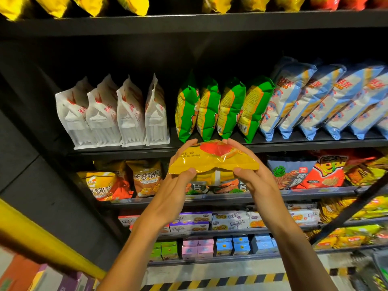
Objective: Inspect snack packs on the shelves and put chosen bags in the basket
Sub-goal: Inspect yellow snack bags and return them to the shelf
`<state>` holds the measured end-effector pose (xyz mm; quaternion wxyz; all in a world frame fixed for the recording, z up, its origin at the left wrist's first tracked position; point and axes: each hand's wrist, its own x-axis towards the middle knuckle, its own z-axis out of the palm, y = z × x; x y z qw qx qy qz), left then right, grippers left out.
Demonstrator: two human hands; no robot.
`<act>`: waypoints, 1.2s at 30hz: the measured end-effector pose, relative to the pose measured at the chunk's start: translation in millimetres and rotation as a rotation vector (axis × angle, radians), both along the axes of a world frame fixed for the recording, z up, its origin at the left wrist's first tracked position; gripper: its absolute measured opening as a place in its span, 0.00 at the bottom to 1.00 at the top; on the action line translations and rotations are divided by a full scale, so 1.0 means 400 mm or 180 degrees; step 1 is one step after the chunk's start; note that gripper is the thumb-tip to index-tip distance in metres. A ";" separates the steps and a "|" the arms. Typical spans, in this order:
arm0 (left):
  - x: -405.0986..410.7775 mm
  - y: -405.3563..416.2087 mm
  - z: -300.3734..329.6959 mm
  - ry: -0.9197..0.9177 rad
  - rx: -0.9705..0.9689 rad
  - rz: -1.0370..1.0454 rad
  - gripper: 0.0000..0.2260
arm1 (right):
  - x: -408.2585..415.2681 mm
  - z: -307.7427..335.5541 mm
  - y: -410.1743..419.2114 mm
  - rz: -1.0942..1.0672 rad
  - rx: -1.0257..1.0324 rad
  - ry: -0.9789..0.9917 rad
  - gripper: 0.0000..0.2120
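Observation:
A yellow snack bag (212, 159) with a red patch on its face is held flat in front of the shelves, at the height of the second shelf edge. My left hand (178, 175) grips its left end, thumb under and fingers over the top. My right hand (249, 171) grips the right end the same way. Behind the bag stand green snack bags (220, 108), with white pouches (109, 114) to their left and blue-and-white bags (319, 99) to their right. At the bottom right corner a dark blurred shape (378, 267) may be the basket; I cannot tell.
Black shelving (189, 24) runs across the view in several tiers. Yellow bags (90, 5) line the top tier. Orange and red bags (327, 171) fill the tier behind my hands, with boxed biscuits (189, 224) and small cartons (197, 248) lower down. A yellow post (42, 240) slants at left.

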<state>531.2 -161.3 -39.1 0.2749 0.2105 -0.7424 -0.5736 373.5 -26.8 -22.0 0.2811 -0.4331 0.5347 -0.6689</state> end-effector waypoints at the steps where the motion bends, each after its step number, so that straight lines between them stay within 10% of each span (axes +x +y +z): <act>1: 0.000 -0.005 -0.003 -0.0006 0.0036 -0.0034 0.32 | -0.002 -0.001 0.000 -0.0001 -0.0012 -0.0032 0.25; 25: -0.022 -0.001 0.055 0.0436 0.0086 0.0075 0.20 | 0.001 0.032 0.000 -0.0166 -0.0125 -0.0053 0.21; 36: -0.004 -0.039 0.198 0.0516 -0.2445 -0.0194 0.38 | -0.101 0.188 -0.028 0.0483 0.0542 0.0189 0.33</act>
